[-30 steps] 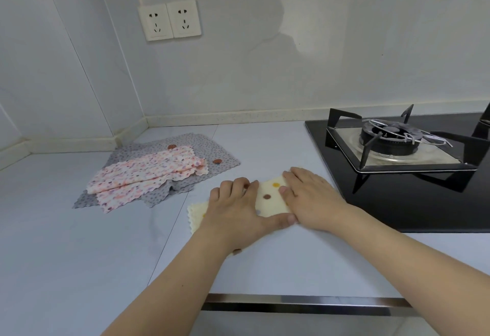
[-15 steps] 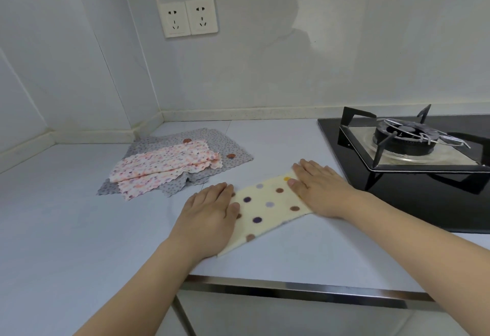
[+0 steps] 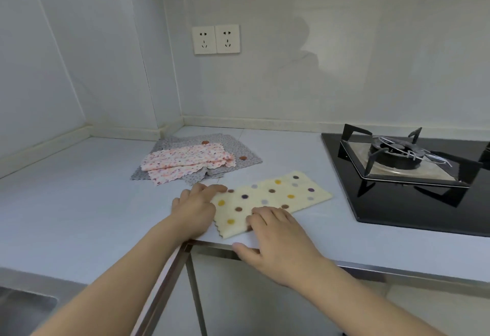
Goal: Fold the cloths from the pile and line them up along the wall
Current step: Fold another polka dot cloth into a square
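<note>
Here we work on the pale countertop, which runs into a corner between two white walls, with the black gas hob at our right and a double wall socket above. The pile lies near the corner: a grey cloth spread flat with a pink patterned cloth on top, neither yet folded. In front of it, near the counter's front edge, lies the cream polka-dot cloth, a long strip slanting toward the hob.

Our left hand rests on the strip's left end, fingers bent at its corner; whether they pinch the fabric we cannot tell. Our right hand lies with straight fingers pressing the near edge.

What could go wrong, we judge: the strip sits close to the counter's lip, so a careless drag may pull it over the edge. If only one end is lifted, the layers may slide apart and the fold come out crooked. The far end lies near the hob, where it could catch on the pan support. The pile occupies part of the wall line, crowding the place for finished cloths.
</note>
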The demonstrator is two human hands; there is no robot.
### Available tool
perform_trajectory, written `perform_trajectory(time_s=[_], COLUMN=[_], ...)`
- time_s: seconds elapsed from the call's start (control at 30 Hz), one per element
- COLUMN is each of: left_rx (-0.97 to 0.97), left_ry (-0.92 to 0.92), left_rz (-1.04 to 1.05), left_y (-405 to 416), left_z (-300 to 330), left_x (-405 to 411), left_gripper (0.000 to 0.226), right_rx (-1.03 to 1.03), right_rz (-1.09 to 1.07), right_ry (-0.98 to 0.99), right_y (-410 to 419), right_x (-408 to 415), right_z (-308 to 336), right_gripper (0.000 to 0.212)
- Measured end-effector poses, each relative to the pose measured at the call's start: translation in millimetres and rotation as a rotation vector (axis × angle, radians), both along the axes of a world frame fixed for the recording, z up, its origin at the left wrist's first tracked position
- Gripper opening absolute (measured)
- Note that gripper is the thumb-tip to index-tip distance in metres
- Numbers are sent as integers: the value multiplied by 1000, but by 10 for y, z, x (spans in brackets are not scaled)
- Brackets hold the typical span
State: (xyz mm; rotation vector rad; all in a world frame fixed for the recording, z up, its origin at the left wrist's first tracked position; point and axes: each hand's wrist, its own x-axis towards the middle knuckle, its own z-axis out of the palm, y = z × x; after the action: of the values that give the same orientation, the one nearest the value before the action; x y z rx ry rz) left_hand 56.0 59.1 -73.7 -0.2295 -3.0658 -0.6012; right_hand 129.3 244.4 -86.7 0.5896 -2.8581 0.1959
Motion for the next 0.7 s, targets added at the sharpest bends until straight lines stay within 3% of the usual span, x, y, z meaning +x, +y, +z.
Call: perform_trajectory(time_s=[0.13, 0.27, 0.33, 0.4, 0.47, 0.53, 0.6, 0.7], left_rx=[31, 0, -83, -138, -120, 94, 470, 745], left_ry=[-155, -212, -189, -187, -180, -177, -231, -292], left_rz=[-74, -175, -218, -238, -251, -239, -213, -221], left_y=[-239, -333, -341, -347, -346, -323, -271, -144], left_z=[110, 190, 231, 263, 264, 263, 287, 316], left_x=[208, 399, 462, 476, 464, 433, 400, 324], left_gripper=[64, 46, 50, 66, 72, 55, 34, 24], right_rx=[85, 57, 49, -58, -303, -603, -875, -1028], right_rz=[15, 174, 262, 254, 152, 75, 1, -107], right_ry=[128, 307, 341, 289, 133, -68, -131, -212], right_y=[-13, -34, -46, -47, 1, 67, 150, 320], right_x=[113, 155, 144, 157, 152, 124, 80, -7], right_z=[-14, -85, -105, -22, 101, 220, 321, 434], right_gripper=[76, 29, 18, 7, 10, 10, 11, 13])
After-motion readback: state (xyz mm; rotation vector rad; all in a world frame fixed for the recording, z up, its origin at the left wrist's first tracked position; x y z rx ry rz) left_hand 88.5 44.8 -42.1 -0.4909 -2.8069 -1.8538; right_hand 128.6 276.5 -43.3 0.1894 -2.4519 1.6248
